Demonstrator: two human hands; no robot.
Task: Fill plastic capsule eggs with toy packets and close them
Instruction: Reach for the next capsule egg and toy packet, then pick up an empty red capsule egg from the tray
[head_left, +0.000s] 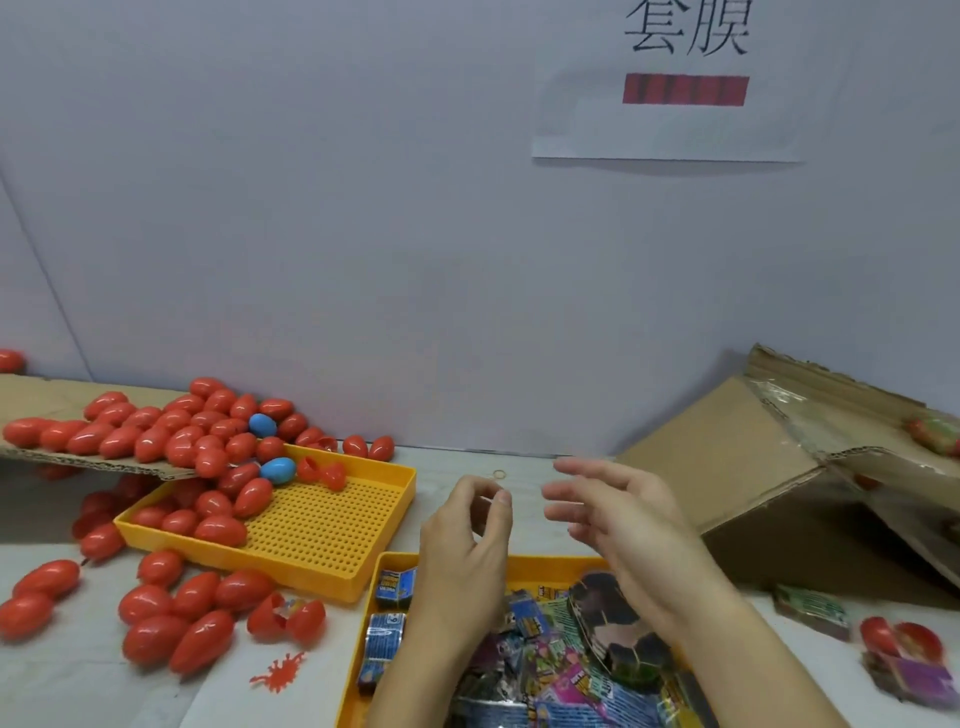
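Head view: above our packet tray (545, 564), our left hand (467, 540) curls empty and our right hand (623, 519) spreads open. Red eggs (171, 436) pile left of it.

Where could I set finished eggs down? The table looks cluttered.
Bare tabletop lies along the wall between the perforated yellow tray and the cardboard box, apart from one small ring. The tray's right half is free. The left side is crowded with red eggs.
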